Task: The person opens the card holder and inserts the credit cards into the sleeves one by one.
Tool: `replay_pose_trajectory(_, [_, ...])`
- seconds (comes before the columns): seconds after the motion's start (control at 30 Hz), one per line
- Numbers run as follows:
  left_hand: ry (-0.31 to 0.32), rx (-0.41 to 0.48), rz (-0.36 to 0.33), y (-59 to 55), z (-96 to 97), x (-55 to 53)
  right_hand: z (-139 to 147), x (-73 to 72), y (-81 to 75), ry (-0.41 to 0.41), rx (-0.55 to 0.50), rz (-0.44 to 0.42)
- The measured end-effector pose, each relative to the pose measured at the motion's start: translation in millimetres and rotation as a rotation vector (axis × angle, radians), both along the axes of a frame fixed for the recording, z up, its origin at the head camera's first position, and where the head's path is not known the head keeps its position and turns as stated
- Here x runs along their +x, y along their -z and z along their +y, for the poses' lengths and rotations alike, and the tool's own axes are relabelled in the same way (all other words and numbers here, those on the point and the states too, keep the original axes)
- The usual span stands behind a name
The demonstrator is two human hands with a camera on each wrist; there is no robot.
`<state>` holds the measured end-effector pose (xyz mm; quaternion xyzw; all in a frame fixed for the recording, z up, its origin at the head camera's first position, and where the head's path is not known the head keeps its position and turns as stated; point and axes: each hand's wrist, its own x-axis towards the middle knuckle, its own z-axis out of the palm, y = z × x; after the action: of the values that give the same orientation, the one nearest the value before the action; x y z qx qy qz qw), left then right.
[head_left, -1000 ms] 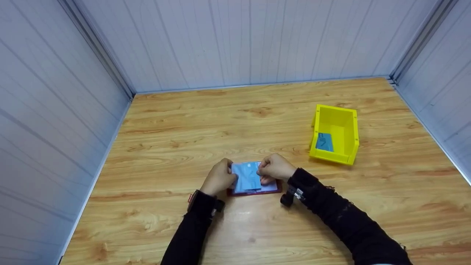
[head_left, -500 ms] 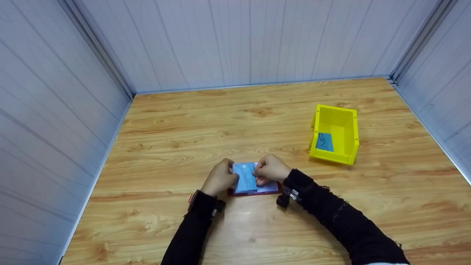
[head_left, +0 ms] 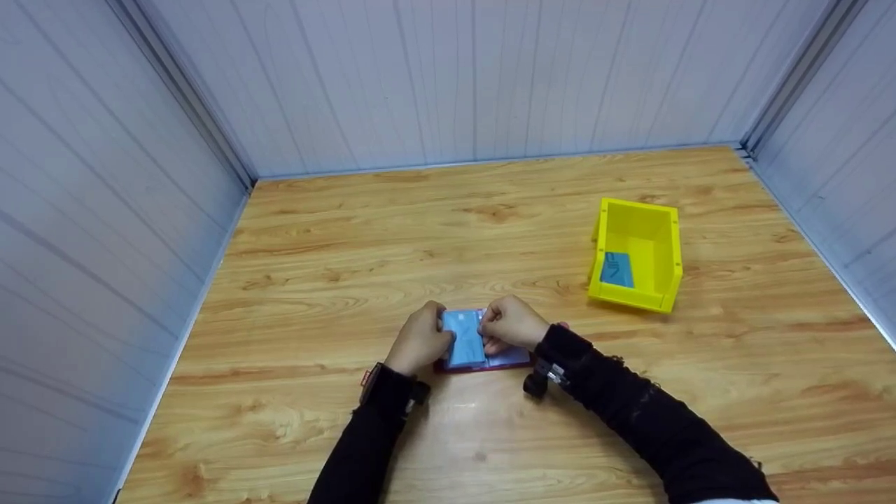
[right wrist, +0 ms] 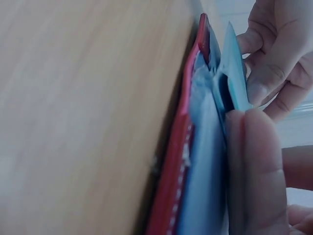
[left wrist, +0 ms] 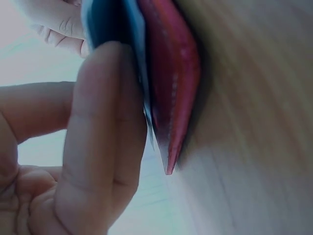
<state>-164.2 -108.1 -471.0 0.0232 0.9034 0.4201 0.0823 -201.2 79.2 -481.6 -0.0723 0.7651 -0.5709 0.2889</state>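
A red card holder [head_left: 514, 365] with stitched edges lies spread on the table, with clear plastic sleeves inside. At its left half a light blue card [head_left: 463, 339] with a small pale square overlaps a sleeve. My left hand [head_left: 420, 339] pinches the sleeve at its left side, thumb on top and fingers behind. From the right, my right hand [head_left: 514, 323] pinches the blue card's right edge. In the right wrist view, a gap shows between the raised blue layer [right wrist: 234, 73] and the sleeves [right wrist: 205, 147] below. The left wrist view shows the red cover [left wrist: 178, 73] against the table.
A yellow bin [head_left: 661, 280] stands at the right, with a blue-grey card [head_left: 617, 269] printed in dark letters inside it. Pale panel walls [head_left: 434, 84] enclose the wooden table [head_left: 336, 238] at the back and sides.
My right hand has moved a little left with the blue card, which now lines up more closely with the left sleeve. My left hand has stayed nearly still.
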Motion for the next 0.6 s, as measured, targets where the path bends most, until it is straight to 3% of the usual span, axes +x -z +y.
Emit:
replay_pose_trajectory(0.27, [0.002, -0.033, -0.037, 0.8, 0.8, 0.2, 5.3, -0.5, 2.1, -0.006, -0.004, 0.005])
replay_pose_trajectory(0.4, [-0.004, -0.068, 0.018, 0.8, 3.0, 2.2, 11.6, -1.9, 2.1, -0.017, -0.005, 0.002])
replay_pose_trajectory(0.6, [-0.023, -0.203, 0.086, -0.5, 7.9, 7.2, 25.1, -6.6, 0.3, -0.024, 0.016, 0.004])
